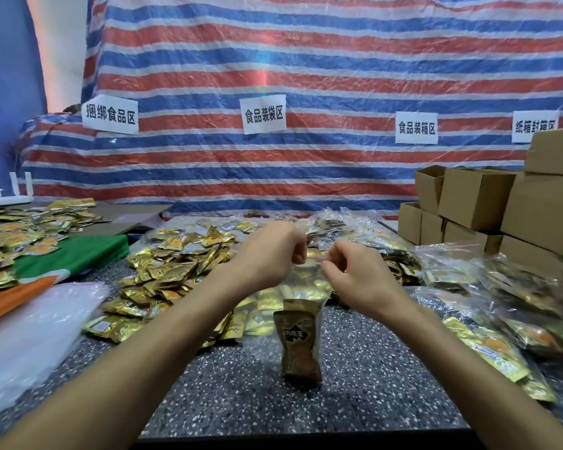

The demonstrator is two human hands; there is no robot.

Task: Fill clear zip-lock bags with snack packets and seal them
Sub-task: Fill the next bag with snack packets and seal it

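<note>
A striped red, white and blue tarp fills the background, with four white paper signs fixed across it. Below it runs a dark speckled table. Brown cardboard boxes are stacked at the far right. A wide heap of gold snack packets covers the middle left of the table, and a second spread of packets lies on the surface further left. Filled clear bags are piled along the right side. At the near left lies a stack of empty clear bags, just beside a green and orange cloth.

Both forearms reach in from the bottom edge toward the centre. The left hand and the right hand are raised above the table, near each other, each with its fingers curled in a narrow pinch. Between them they hold the top edge of a clear zip-lock bag. The bag hangs straight down from the two hands, and its lower end reaches the table between the forearms. Inside it, at the bottom, a single gold and dark snack packet stands upright, below both hands and a little closer to the right forearm. Whether the bag's zip strip is closed cannot be told.
</note>
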